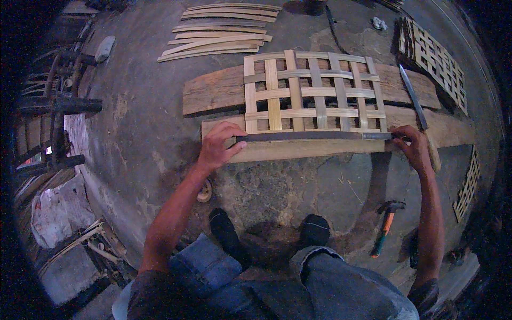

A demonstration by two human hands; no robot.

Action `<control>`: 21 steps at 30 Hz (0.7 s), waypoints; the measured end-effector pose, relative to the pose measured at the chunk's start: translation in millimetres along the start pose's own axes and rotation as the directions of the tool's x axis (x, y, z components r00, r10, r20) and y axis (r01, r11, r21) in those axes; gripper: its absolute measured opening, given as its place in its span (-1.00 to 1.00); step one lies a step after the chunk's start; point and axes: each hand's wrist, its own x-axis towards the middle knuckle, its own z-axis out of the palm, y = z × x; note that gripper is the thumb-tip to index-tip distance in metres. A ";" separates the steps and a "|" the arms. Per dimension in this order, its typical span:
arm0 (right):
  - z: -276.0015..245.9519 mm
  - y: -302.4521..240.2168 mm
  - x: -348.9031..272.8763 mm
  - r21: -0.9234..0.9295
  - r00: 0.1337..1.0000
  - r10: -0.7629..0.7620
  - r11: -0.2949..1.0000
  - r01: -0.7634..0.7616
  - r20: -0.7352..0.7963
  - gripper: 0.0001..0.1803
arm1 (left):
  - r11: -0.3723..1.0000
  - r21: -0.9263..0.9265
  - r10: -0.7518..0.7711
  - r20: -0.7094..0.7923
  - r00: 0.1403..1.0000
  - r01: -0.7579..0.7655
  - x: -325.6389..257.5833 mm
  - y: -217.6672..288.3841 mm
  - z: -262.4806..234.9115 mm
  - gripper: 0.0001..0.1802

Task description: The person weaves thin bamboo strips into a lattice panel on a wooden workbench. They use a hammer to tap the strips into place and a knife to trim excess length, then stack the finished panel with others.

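A woven bamboo lattice [314,88] of pale, flat strips lies on two wooden planks in front of me. Along its near edge runs a dark bamboo strip [314,136], set crosswise to the lattice's upright strips. My left hand [221,143] pinches the strip's left end between thumb and fingers. At the other end my right hand [412,143] grips the strip, fingers closed around its tip. Whether the strip passes over or under each upright is too small to tell. A long-bladed knife [412,95] lies across the planks just beyond my right hand.
Loose bamboo strips [218,37] lie on the floor at the far left. Stacked woven panels [440,64] stand at the far right, with another panel [468,184] nearer. A hammer [386,226] rests by my right foot. The near plank [298,152] and far plank [213,90] support the lattice.
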 end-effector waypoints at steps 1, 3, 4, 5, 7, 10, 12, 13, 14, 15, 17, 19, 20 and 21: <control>0.1 0.7 0.4 -0.006 1.000 0.000 1.000 0.000 0.004 -0.69 | 1.000 -0.006 0.000 -0.001 1.000 0.000 -0.4 -0.7 0.8 -0.67; 0.2 1.8 1.1 -0.018 1.000 0.000 1.000 0.000 0.012 -0.68 | 1.000 -0.017 -0.003 0.000 1.000 0.003 -0.7 -2.1 2.7 -0.69; 0.5 1.6 1.2 -0.004 1.000 -0.002 1.000 0.002 0.011 -0.68 | 1.000 -0.022 -0.005 0.001 1.000 0.005 -0.8 -3.2 3.5 -0.70; 0.7 1.4 1.3 0.010 1.000 -0.005 1.000 0.005 0.009 -0.68 | 1.000 -0.026 -0.008 0.002 1.000 0.008 -1.0 -4.4 4.5 -0.71; 0.9 -0.1 1.6 0.031 1.000 0.005 1.000 -0.006 0.012 -0.68 | 1.000 -0.029 0.004 0.000 1.000 -0.004 -0.8 -7.5 6.5 -0.72; 1.4 -2.8 2.6 0.021 1.000 0.018 1.000 -0.018 0.019 -0.68 | 1.000 -0.018 0.011 0.002 1.000 -0.011 -1.4 -10.4 6.6 -0.72; 2.4 1.8 3.9 -0.031 1.000 -0.006 0.999 0.007 0.019 -0.69 | 1.000 -0.017 0.014 0.005 1.000 -0.014 -1.6 -11.1 5.1 -0.72; 2.7 2.8 4.2 -0.027 1.000 -0.014 1.000 0.015 0.019 -0.68 | 1.000 -0.023 0.016 0.007 1.000 -0.015 -1.0 -11.3 5.0 -0.72; 3.3 3.4 4.4 -0.023 1.000 -0.021 0.999 0.022 0.019 -0.68 | 0.999 -0.029 0.018 0.009 1.000 -0.018 -0.5 -12.0 4.4 -0.72; 3.7 2.7 4.3 -0.019 0.999 -0.028 0.999 0.028 0.018 -0.68 | 1.000 -0.011 0.019 0.010 1.000 -0.019 0.1 -13.2 3.5 -0.73; 4.2 0.6 3.6 -0.036 1.000 -0.013 0.999 0.014 0.015 -0.67 | 0.999 0.032 0.020 0.017 1.000 -0.021 -0.2 -13.6 4.4 -0.73; 4.7 6.5 0.7 -0.059 0.999 -0.029 0.998 0.030 0.018 -0.70 | 0.994 0.070 0.084 0.028 0.996 -0.086 2.2 -17.0 4.9 -0.72; 6.3 15.2 0.7 -0.076 0.999 -0.044 0.996 0.045 0.015 -0.72 | 0.987 0.088 0.132 0.045 0.990 -0.136 8.8 -19.7 5.3 -0.72; 6.4 23.9 0.7 -0.090 0.998 -0.057 0.994 0.058 0.009 -0.74 | 0.988 0.109 0.112 0.018 0.994 -0.113 8.3 -17.1 7.1 -0.72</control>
